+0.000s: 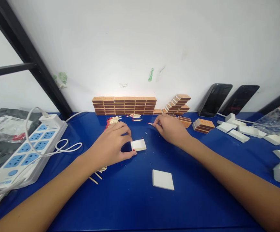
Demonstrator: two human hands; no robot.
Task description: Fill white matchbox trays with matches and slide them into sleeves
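My left hand [114, 143] grips a small white matchbox tray [140, 143] at its left end, thumb on the near side and fingers on the far side. A few red-tipped matches lie along the tray's near edge. My right hand [166, 127] is closed in a pinch on a match [150, 123], whose red head points left; whether it is more than one match I cannot tell. Beyond my left hand, and partly hidden by it, spreads a pile of loose matches [113, 120]. A smaller group of matches [134, 116] lies farther back. Nearer me rests a flat white tray [163, 179].
Stacked brown matchboxes [124, 105] line the wall, with a stepped stack [178, 103] and more boxes [203, 125] to the right. Two phones [215, 100] lean there. White trays [238, 135] are scattered at right. A power strip [31, 151] with cables occupies the left.
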